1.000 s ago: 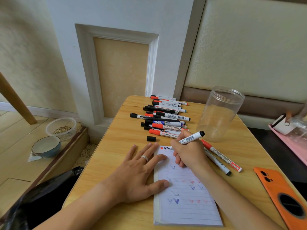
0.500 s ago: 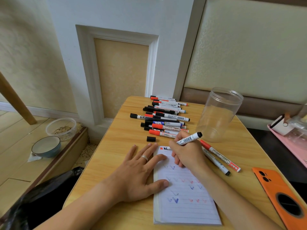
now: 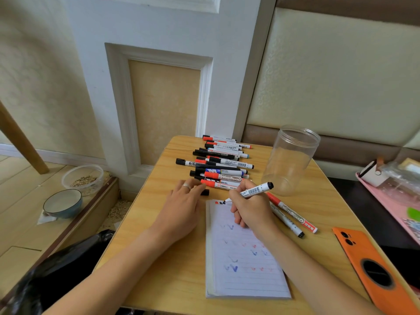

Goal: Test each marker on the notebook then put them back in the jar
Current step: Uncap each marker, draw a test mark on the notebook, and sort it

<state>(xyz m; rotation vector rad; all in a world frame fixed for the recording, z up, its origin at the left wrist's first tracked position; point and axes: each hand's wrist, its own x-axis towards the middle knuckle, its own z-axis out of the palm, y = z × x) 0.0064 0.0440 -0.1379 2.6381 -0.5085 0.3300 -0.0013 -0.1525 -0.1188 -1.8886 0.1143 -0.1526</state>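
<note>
While the notebook [image 3: 245, 258] lies square in front of you on the desk [image 3: 172, 269], its lined page already carrying rows of blue and red test ticks, your right hand [image 3: 252, 210] keeps a writing grip clamped on an uncapped marker [image 3: 252, 191], tip down at the top of the page, presumably to fit 1 more mark above the used lines. Your left hand [image 3: 181, 208] reaches forward off the notebook, fingers loosely extended and closing on nothing, their tips touching a small black cap [image 3: 205, 192], likely this marker's, set just beside the page for easy recapping. To the right of your writing hand, 2 markers [image 3: 293, 218] lie apart from the rest, probably the tested ones. Beyond your hands, the pile of markers [image 3: 220, 164] waits in a rough stack toward the desk's far edge. Farther right stands the clear jar [image 3: 291, 160], upright, lidless and with no marker inside, so the return step looks not yet begun.
</note>
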